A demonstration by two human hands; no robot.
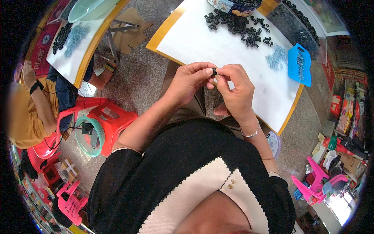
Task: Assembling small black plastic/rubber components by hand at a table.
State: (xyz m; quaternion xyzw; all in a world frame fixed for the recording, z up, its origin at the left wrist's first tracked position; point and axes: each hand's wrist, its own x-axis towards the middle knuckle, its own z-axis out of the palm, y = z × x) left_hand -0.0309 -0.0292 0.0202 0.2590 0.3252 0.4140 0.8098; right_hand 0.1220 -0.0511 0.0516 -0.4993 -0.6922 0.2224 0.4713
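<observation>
Over the near edge of the white-topped table [187,33], my two hands meet fingertip to fingertip. Thumb and forefinger of my left hand [187,82] pinch a small black plastic piece [214,72]. My right hand [237,89] is closed in a pinch against the same piece from the other side; whether its fingertips also hold something tiny is hidden. Beyond my hands lies a loose heap of similar black pieces [233,25]. Small clear bluish pieces [276,57] are scattered to the right, beside a blue plastic scoop-like basket [306,74] with more of them inside.
A round patterned tub [233,8] of black pieces stands at the table's far edge. At left, a person [39,101] sits by another table [64,70] with similar piles. A red stool [113,121], a green basket [99,146] and pink chairs [72,206] stand on the floor.
</observation>
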